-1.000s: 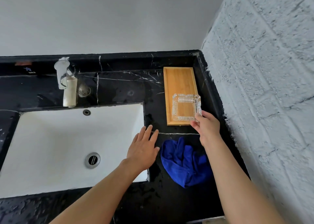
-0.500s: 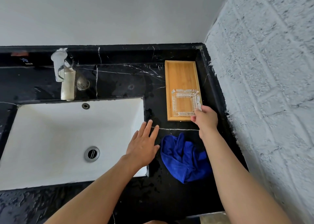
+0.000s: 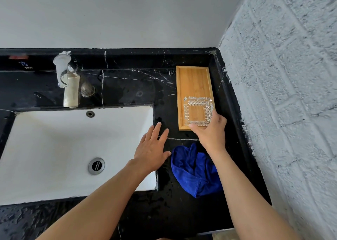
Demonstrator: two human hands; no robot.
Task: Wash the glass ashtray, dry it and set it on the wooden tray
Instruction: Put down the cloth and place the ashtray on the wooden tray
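The square glass ashtray (image 3: pixel 198 110) rests on the near end of the wooden tray (image 3: pixel 193 81), which lies on the black counter by the right wall. My right hand (image 3: pixel 211 132) grips the ashtray's near edge, thumb on its left front corner and fingers on its right side. My left hand (image 3: pixel 152 146) lies flat with fingers spread on the sink's right rim, holding nothing. A crumpled blue cloth (image 3: pixel 195 170) sits on the counter just below my right hand.
A white sink basin (image 3: pixel 54 148) with a metal drain (image 3: pixel 96 165) fills the left. A chrome tap (image 3: pixel 63 75) stands behind it. The counter (image 3: pixel 127 88) is wet. A rough white brick wall (image 3: pixel 291 94) closes the right side.
My right hand has spread wider over the ashtray's near edge, with the thumb now at its left front corner. The ashtray stays on the tray. The left hand has hardly moved.
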